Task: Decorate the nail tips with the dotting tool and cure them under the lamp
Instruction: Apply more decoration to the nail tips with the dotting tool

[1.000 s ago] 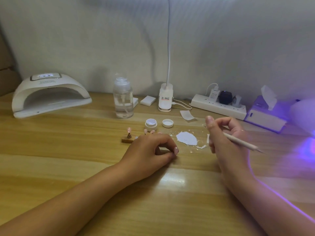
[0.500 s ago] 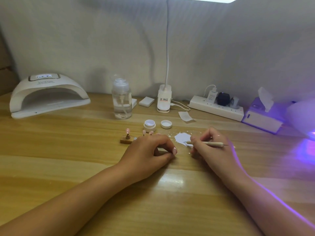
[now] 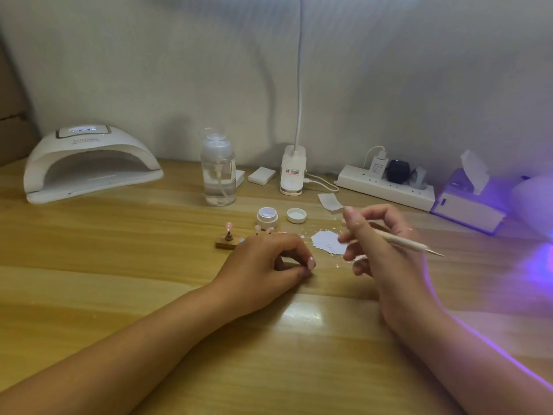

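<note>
1. The right hand (image 3: 380, 247), right of the middle, has its grip tight on the dotting tool (image 3: 402, 240).
2. The left hand (image 3: 263, 265) lies curled on the counter (image 3: 119, 265); what its grip holds, I cannot tell.
3. Pink nail tips (image 3: 229, 226) stand just behind it.

A small home manicure desk: a white curing lamp (image 3: 89, 163) stands on a wood-grain table (image 3: 89, 265) with pink nail tips (image 3: 229, 226) on little stands, a pump bottle (image 3: 217, 178), a clip-on desk lamp (image 3: 294, 172), a loaded power strip (image 3: 386, 188) and a tissue box (image 3: 466, 209), against a cloth-draped wall (image 3: 179, 70)
</note>
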A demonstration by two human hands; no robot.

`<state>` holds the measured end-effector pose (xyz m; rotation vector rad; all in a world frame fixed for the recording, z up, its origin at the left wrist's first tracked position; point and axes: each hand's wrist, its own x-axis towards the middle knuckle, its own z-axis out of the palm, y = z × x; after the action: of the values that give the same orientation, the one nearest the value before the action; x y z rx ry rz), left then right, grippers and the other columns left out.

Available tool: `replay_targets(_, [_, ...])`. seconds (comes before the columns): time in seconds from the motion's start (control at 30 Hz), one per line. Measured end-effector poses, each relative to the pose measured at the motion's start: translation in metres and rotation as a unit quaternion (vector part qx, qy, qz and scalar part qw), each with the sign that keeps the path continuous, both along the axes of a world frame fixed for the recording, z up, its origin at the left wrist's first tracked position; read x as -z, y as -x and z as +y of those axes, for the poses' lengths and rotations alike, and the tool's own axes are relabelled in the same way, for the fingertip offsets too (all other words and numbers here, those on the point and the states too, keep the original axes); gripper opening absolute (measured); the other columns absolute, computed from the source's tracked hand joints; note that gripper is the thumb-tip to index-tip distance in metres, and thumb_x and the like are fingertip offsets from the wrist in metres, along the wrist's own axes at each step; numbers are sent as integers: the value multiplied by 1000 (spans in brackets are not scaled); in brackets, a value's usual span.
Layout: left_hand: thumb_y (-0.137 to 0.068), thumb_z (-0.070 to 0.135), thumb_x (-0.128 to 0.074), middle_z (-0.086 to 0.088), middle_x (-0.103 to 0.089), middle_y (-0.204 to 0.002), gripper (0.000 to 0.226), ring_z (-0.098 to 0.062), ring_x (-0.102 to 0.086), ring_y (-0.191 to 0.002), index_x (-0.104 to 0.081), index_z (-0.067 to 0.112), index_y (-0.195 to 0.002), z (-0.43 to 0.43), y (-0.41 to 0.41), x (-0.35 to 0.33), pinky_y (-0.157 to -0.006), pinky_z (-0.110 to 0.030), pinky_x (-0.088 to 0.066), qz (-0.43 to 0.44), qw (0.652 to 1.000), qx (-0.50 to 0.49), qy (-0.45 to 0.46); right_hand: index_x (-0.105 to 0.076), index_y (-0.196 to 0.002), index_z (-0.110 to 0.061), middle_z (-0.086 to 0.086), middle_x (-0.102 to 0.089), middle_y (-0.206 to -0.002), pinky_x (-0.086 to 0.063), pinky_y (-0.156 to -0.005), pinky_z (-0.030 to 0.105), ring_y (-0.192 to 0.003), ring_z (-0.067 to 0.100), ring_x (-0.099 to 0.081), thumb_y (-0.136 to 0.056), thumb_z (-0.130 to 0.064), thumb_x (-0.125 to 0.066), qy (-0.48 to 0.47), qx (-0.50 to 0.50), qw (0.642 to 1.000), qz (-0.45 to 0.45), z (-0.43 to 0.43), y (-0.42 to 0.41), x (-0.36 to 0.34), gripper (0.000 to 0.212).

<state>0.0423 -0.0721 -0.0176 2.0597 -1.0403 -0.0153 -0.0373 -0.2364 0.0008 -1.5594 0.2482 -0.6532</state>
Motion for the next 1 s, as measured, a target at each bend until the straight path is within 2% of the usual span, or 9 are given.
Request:
replay_targets(0.1, [-84,18,-73,24,-67,-84,20,-1,-55,-59,-67,37,-81,0,0,-1,-70,-19,-41,-2,1000,6,5,-53,-80,-17,3,-65,-56,-39,-39,18,-41,9,-49,-89,-27,-71,-36,-10,998,42,9,0,6,22])
replay_targets(0.17, [-84,18,-74,24,-67,-82,18,-1,-54,-58,-68,35,-81,0,0,0,-65,-18,-36,-6,1000,5,10,-51,-80,-13,5,-66,-55,-42,-41,18,-42,10,-52,-90,-20,-68,-23,-13,998,63,10,1,9,21])
replay_targets(0.27, [-83,18,-74,26,-66,-81,18,-2,-54,-57,-68,34,-81,-1,-1,1,-66,-17,-33,-10,1000,3,8,-47,-65,-15,8,-60,-48,-38,-38,18,-38,11,-46,-83,-10,-64,1,-17,998,68,9,1,11,24])
replay_targets(0.33, [-83,18,-75,29,-64,-79,18,-2,-54,-57,-67,35,-80,0,-1,2,-66,-15,-32,-14,1000,0,9,-43,-56,-22,8,-55,-43,-33,-38,18,-37,13,-40,-76,-13,-63,30,-17,997,75,11,0,12,30])
replay_targets(0.5, [-83,20,-75,34,-63,-78,22,-2,-55,-58,-65,40,-79,0,-2,2,-63,-14,-33,-24,1000,-2,5,-45,-54,-23,8,-57,-43,-37,-40,21,-39,15,-43,-62,-24,-58,56,-25,994,94,13,-1,13,16])
replay_targets(0.63, [-83,20,-75,36,-61,-76,25,-3,-58,-61,-62,41,-77,-1,-1,2,-86,-10,-34,-32,999,-7,4,-47,-54,-24,10,-61,-47,-40,-41,22,-40,13,-47,-62,-23,-59,53,-36,993,98,13,0,12,15])
replay_targets(0.83, [-83,19,-75,36,-61,-77,20,-3,-57,-59,-66,36,-79,-1,-1,2,-96,-24,-32,-27,1000,-6,12,-46,-54,-22,12,-62,-49,-41,-41,23,-41,14,-49,-77,-7,-61,57,-42,993,91,10,0,14,31])
replay_targets(0.9, [-84,22,-75,36,-62,-76,20,-3,-59,-61,-65,38,-78,-2,-1,2,-106,-18,-24,-32,999,-14,10,-48,-55,-23,11,-63,-49,-41,-42,24,-41,13,-50,-77,-7,-61,59,-43,993,92,10,-1,14,31])
replay_targets(1.0, [-84,22,-75,38,-60,-75,21,-2,-59,-61,-63,39,-77,-2,-1,2,-100,3,-4,-45,999,-20,3,-49,-55,-25,11,-63,-49,-43,-46,27,-43,13,-52,-76,-11,-61,62,-43,993,96,11,-1,14,27])
